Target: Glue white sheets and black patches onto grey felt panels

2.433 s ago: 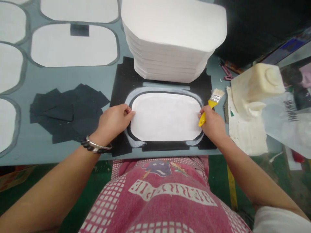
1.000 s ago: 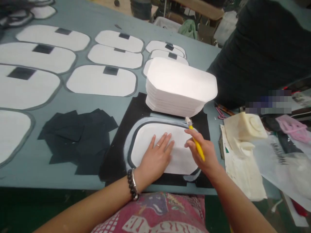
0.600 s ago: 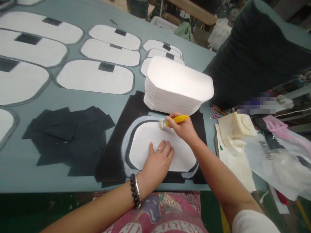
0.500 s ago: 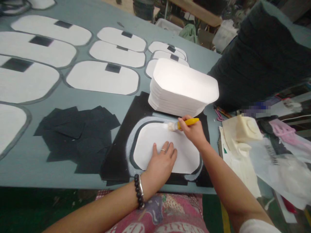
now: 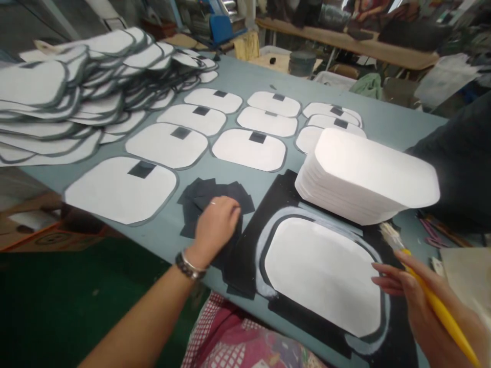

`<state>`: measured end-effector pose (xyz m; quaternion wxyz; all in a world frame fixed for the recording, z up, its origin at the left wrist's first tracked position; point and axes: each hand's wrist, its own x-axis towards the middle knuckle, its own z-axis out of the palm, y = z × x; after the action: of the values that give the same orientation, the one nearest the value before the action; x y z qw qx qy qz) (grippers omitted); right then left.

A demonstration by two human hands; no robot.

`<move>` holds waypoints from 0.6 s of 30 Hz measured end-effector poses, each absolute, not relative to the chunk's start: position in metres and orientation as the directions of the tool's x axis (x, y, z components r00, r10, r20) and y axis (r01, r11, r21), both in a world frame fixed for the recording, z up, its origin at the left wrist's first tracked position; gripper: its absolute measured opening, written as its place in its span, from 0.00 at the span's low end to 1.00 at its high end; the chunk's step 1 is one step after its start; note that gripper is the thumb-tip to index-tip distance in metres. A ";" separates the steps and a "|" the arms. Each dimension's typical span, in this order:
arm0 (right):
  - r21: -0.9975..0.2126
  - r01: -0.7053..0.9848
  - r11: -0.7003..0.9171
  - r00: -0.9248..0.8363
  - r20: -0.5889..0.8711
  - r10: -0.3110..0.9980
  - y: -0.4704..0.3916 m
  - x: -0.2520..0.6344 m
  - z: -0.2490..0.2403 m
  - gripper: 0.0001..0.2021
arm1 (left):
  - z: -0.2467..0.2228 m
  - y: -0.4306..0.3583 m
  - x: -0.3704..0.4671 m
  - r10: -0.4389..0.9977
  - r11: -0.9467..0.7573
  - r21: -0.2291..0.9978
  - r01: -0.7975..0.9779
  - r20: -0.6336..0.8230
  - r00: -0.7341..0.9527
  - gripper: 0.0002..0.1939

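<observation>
My left hand (image 5: 218,225), a ring on it and bracelets at the wrist, is over the pile of black fabric pieces (image 5: 192,197). Its fingers are curled together; whatever they pinch is too small to make out. My right hand (image 5: 418,291) holds a yellow-handled brush (image 5: 431,296) with its bristles up, right of the white rounded panel (image 5: 326,271). That panel has a dark border and lies on a black sheet (image 5: 255,245) smeared with pale residue. A tall stack of white panels (image 5: 368,174) stands just behind it.
Several white panels with black patches (image 5: 169,145) lie across the table (image 5: 153,232). Many more are heaped at the left (image 5: 111,76). A large black roll (image 5: 456,163) stands at the right, near pink scissors (image 5: 431,232). Part of a person (image 5: 370,7) shows far back.
My left hand has left the white panel and moved left to the black pieces. My right hand has lifted the brush off the panel and drawn it rightward. The view has swung left.
</observation>
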<state>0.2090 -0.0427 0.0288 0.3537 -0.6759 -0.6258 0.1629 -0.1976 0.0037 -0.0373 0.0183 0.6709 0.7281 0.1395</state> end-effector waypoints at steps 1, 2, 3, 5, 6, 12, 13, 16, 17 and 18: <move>-0.694 0.719 0.017 0.168 0.199 0.966 -0.047 0.208 0.025 0.26 | -0.038 0.012 -0.227 0.975 0.127 0.178 0.976 0.158 -0.156 0.12; -0.696 0.718 0.005 0.170 0.182 0.969 -0.049 0.208 0.019 0.26 | -0.039 0.020 -0.253 0.970 0.174 0.129 0.976 0.147 -0.192 0.13; -0.699 0.715 0.000 0.166 0.169 0.972 -0.050 0.209 0.013 0.26 | -0.040 0.026 -0.274 0.972 0.189 0.083 0.978 0.124 -0.199 0.14; -0.715 0.699 0.020 0.141 0.165 0.976 -0.049 0.209 0.000 0.25 | -0.042 0.035 -0.299 0.982 0.169 0.032 0.985 0.076 -0.171 0.14; -0.723 0.690 0.037 0.125 0.168 0.978 -0.048 0.208 -0.006 0.24 | -0.044 0.038 -0.305 0.987 0.149 0.014 0.989 0.053 -0.149 0.14; -0.719 0.682 0.138 0.041 0.226 0.973 -0.048 0.192 -0.010 0.17 | -0.047 0.050 -0.318 0.994 0.108 -0.026 0.994 -0.019 -0.109 0.17; -0.719 0.679 0.149 0.036 0.236 0.971 -0.048 0.190 -0.009 0.16 | -0.047 0.052 -0.323 0.994 0.107 -0.021 0.994 -0.031 -0.107 0.16; -0.727 0.663 0.178 0.021 0.256 0.966 -0.048 0.183 -0.010 0.13 | -0.046 0.055 -0.333 0.994 0.088 0.000 0.996 -0.069 -0.087 0.15; -0.729 0.658 0.188 0.013 0.261 0.965 -0.048 0.181 -0.011 0.13 | -0.046 0.056 -0.334 0.994 0.077 0.003 0.997 -0.077 -0.076 0.15; -0.730 0.654 0.196 0.003 0.261 0.965 -0.047 0.179 -0.013 0.12 | -0.046 0.056 -0.333 0.994 0.067 0.005 0.998 -0.081 -0.066 0.16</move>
<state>0.1793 -0.0474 -0.0128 0.3767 -0.5997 -0.6752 0.2063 -0.3331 0.0563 -0.0457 0.0312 0.6825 0.7297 -0.0261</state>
